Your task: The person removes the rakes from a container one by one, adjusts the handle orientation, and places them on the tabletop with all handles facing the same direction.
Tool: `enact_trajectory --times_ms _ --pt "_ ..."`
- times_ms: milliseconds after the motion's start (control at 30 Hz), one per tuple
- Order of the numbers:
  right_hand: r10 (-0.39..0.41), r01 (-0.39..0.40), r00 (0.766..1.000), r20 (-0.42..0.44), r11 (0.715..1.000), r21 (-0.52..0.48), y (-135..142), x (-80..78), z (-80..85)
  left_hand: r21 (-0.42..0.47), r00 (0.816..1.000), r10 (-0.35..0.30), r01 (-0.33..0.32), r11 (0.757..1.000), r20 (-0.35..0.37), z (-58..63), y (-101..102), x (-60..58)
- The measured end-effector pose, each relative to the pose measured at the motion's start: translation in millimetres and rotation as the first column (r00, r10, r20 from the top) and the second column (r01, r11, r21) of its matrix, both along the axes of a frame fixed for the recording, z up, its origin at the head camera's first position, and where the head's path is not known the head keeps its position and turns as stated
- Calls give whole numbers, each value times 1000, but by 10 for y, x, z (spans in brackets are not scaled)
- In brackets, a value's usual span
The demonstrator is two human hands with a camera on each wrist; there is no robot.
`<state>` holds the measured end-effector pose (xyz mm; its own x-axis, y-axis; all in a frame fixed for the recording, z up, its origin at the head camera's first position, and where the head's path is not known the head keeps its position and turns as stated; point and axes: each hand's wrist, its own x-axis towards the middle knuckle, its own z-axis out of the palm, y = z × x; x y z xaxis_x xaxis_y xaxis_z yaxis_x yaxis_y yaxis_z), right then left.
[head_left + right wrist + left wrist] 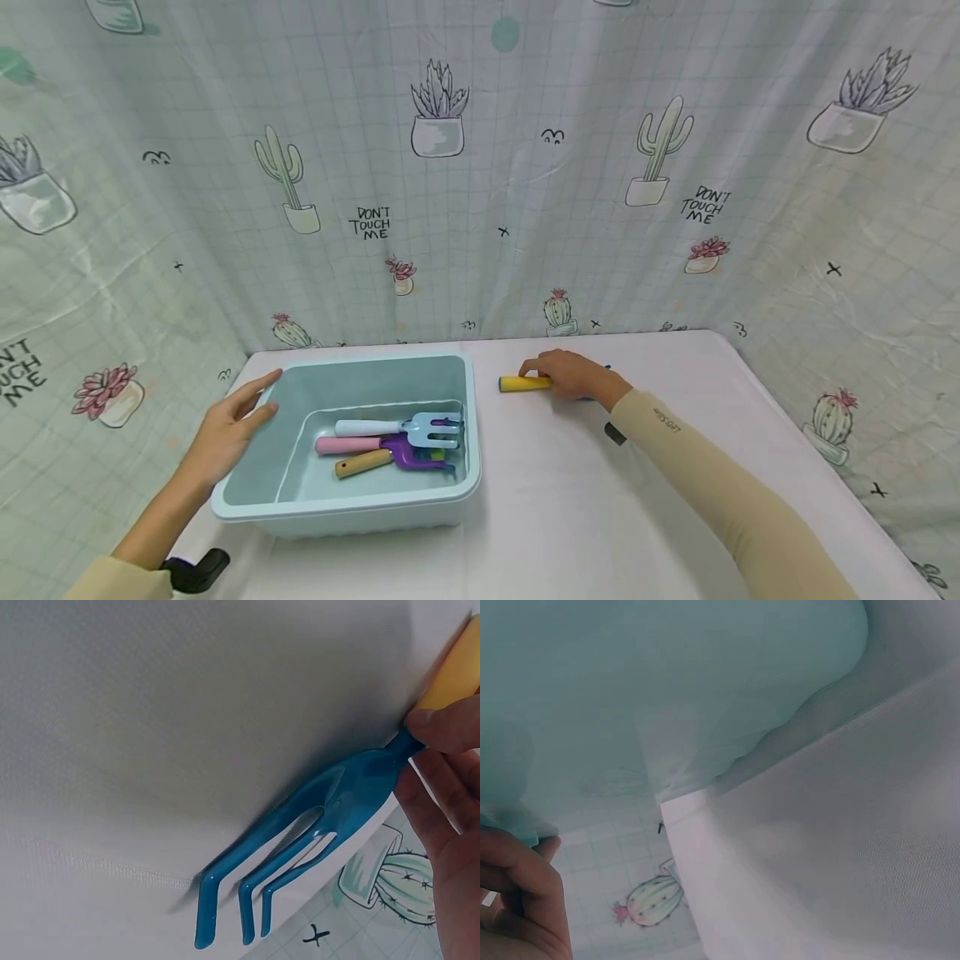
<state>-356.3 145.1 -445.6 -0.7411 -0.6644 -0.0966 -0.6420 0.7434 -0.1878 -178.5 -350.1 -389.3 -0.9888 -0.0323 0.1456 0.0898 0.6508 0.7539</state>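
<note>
My left hand (228,429) grips the left rim of a light-blue plastic basin (345,504), its fingers bent at the edge in the left wrist view. Inside the basin lie a light-blue hand fork (433,430), a purple tool with a pink handle (348,446), and a tool with a wooden handle (363,463), overlapping one another. To the right of the basin, my right hand (573,373) pinches a small garden rake, its yellow handle (517,384) pointing left. In the right wrist view, thumb and fingers close on its neck, and its bent blue tines (300,847) show plainly.
A white table (547,517) carries everything. Behind it and at both sides hangs a cloth (465,192) printed with cacti. Black straps show near both wrists, the left one (197,572) beside the basin's front left corner.
</note>
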Motion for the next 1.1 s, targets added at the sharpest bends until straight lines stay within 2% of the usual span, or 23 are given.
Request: enact_trajectory --times_ms 300,633,1000,1100 --pt "-19 19 999 28 1000 -1 -15 18 7 2 1000 -3 3 1000 2 -5 -9 7" --pt "-21 21 1000 19 1000 9 -12 10 -1 3 1000 2 -2 1000 5 -6 -5 8" --pt "-62 62 997 35 998 2 -24 10 50 3 1000 -6 6 1000 -4 3 6 16" --pt "-46 47 998 30 999 -10 -32 -4 106 -2 1000 0 0 1000 -6 8 5 18"
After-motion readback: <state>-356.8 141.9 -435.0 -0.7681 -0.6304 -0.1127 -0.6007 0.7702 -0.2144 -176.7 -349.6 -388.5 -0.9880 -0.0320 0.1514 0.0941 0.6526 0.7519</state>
